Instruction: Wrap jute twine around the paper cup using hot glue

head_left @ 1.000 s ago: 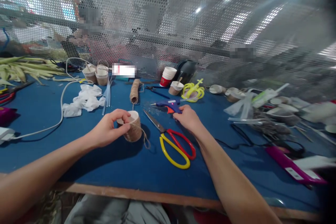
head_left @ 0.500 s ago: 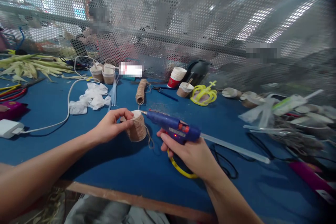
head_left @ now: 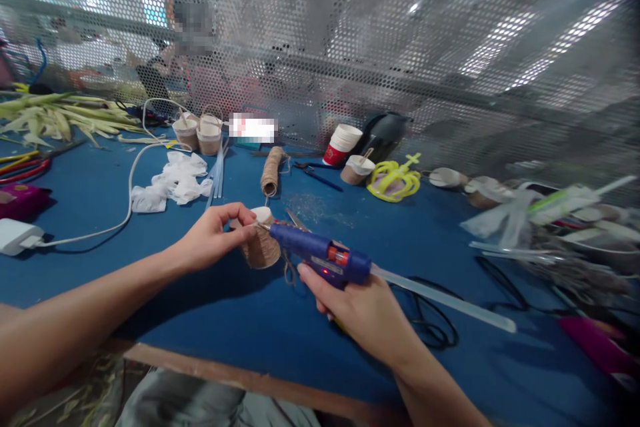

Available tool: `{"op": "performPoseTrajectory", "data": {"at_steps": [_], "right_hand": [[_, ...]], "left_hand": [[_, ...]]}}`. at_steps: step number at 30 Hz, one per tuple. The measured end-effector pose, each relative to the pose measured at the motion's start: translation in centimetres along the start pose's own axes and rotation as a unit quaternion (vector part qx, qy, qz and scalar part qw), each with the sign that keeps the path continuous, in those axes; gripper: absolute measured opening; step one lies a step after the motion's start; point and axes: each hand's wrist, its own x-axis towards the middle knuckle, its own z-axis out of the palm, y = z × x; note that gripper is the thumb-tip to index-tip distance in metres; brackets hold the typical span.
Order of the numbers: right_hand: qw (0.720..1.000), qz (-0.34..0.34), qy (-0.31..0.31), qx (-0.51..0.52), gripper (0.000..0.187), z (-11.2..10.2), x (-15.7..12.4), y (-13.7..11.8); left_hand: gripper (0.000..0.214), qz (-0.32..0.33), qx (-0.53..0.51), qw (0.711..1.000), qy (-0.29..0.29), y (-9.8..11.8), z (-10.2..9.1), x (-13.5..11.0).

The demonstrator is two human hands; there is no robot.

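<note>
My left hand (head_left: 227,232) pinches a small paper cup (head_left: 263,253), tilted and partly wrapped in brown twine. Its white end faces up, and a loop of twine hangs at its right side. In my right hand (head_left: 357,307) is a blue hot glue gun (head_left: 313,248) with a red light lit. Its nozzle meets the cup's upper right side, near my left fingertips; I cannot tell if it touches. A clear glue stick (head_left: 450,300) sticks out of its back. Behind the cup lies a twine roll (head_left: 271,173), a strand running from it towards the cup. Scissors (head_left: 296,219) lie mostly hidden under the gun.
White crumpled tissue (head_left: 175,180), glue sticks (head_left: 219,170) and a white cable (head_left: 133,180) lie at left. Further back stand paper cups (head_left: 343,145), pliers (head_left: 320,175) and a yellow crown-shaped piece (head_left: 394,181). Black cord (head_left: 435,330) and a cluttered pile (head_left: 575,240) are at right.
The glue gun has moved slightly left and down, its nozzle going from the cup's top edge to its side. Scissor blades now show behind the gun. My left hand stays on the cup.
</note>
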Motion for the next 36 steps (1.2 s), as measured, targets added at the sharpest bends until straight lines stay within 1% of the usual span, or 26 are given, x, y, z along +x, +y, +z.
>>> {"op": "performPoseTrajectory", "data": {"at_steps": [4,8,10,12,15,20,24,27,29,31,34,36], "right_hand": [[0.998,-0.048,-0.026,-0.028,0.02,-0.2,0.1,0.7],[0.999,-0.037,-0.007,-0.006,0.023,-0.1,0.2,0.5],[0.999,-0.044,0.001,0.001,0.019,-0.1,0.2,0.4],[0.999,-0.05,-0.001,-0.005,0.016,-0.2,0.2,0.4],[0.999,-0.033,-0.01,-0.004,0.019,-0.7,0.3,0.7],[0.999,-0.01,-0.021,0.029,0.022,-1.3,0.7,1.0],[0.999,-0.03,-0.016,0.033,0.021,-1.0,0.8,1.2],[0.998,-0.059,-0.007,0.005,0.018,-0.5,0.7,1.4],[0.998,-0.066,-0.007,-0.009,0.017,-0.2,0.5,1.4],[0.999,-0.042,-0.008,-0.012,0.02,-0.2,0.4,1.3],[1.0,0.026,0.001,0.0,0.027,-0.2,0.4,0.8],[0.999,0.05,0.003,0.011,0.031,-0.3,0.6,0.4]], "left_hand": [[0.016,0.007,0.002,1.0,0.006,0.0,0.0,0.0],[0.017,0.006,0.001,1.0,0.003,0.0,0.0,0.0],[0.017,0.003,-0.002,1.0,0.0,0.1,0.0,0.0],[0.017,0.001,-0.002,1.0,0.0,0.1,0.0,0.0],[0.018,0.002,0.005,1.0,0.003,0.1,-0.1,0.1],[0.018,-0.004,0.006,1.0,0.002,0.3,-0.1,0.1],[0.018,-0.01,-0.004,1.0,-0.002,0.3,-0.1,0.1],[0.018,-0.006,-0.022,1.0,-0.006,0.3,-0.2,0.2],[0.018,-0.003,-0.035,0.999,-0.009,0.3,-0.2,0.2],[0.02,-0.003,-0.044,0.999,-0.012,0.4,-0.2,0.2],[0.021,-0.004,-0.05,0.999,-0.019,0.5,-0.2,0.1],[0.021,0.0,-0.057,0.998,-0.022,0.5,-0.2,0.2]]}}
